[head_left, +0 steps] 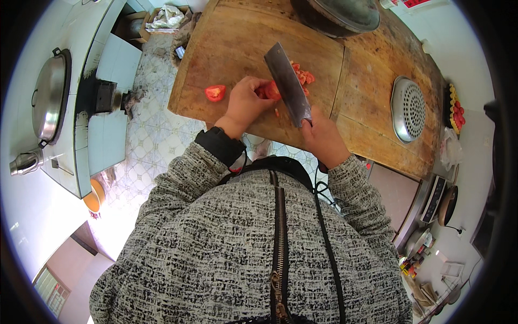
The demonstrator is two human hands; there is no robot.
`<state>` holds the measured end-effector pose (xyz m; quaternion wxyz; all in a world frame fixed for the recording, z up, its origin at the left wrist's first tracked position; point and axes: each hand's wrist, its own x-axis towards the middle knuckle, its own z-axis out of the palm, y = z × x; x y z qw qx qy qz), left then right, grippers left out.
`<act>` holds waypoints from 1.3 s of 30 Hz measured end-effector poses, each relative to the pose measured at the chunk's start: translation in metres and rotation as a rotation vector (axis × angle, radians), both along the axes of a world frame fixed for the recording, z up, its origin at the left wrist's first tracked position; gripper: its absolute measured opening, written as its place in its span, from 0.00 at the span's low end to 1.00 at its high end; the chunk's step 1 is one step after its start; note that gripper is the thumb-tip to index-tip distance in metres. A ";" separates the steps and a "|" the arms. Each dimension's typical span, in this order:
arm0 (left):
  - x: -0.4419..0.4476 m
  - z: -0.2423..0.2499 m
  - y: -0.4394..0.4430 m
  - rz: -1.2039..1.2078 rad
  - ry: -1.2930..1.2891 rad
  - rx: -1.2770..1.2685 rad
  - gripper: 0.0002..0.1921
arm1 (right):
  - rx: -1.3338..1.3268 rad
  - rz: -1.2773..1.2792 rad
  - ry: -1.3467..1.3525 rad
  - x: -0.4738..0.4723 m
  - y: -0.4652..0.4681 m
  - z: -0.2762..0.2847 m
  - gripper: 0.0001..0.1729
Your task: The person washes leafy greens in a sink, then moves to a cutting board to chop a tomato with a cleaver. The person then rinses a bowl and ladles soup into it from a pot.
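On a wooden board surface (238,52), my left hand (247,99) holds a piece of red tomato (272,90) with its fingertips. My right hand (325,137) grips the handle of a metal cleaver (286,81), whose broad blade lies just right of the held piece and partly covers what is beneath. Chopped tomato pieces (304,75) lie on the blade's far right side. A larger tomato wedge (215,93) rests to the left of my left hand. Below the blade's left side is a small tomato bit (277,112).
A dark round pan (338,18) stands at the far edge. To the right sits a perforated metal colander (408,109), upside down. A lidded metal wok (50,97) is on the tiled stove at the left. The wooden surface's near edge (279,139) runs close to my body.
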<state>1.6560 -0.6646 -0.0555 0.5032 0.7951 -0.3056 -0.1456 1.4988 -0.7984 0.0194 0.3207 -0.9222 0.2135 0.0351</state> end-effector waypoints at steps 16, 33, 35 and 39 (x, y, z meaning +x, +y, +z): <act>0.000 0.001 0.002 0.013 0.071 -0.001 0.23 | 0.383 -0.275 0.002 0.038 -0.001 -0.011 0.15; 0.001 -0.001 -0.002 0.021 0.137 0.008 0.20 | 0.004 -0.074 0.008 0.074 0.010 -0.018 0.12; -0.002 0.000 0.000 0.019 0.136 0.003 0.20 | 0.165 -0.156 -0.060 0.068 -0.001 -0.040 0.13; 0.000 0.002 0.000 0.024 0.138 -0.001 0.20 | 0.295 -0.234 -0.122 0.050 -0.004 -0.032 0.14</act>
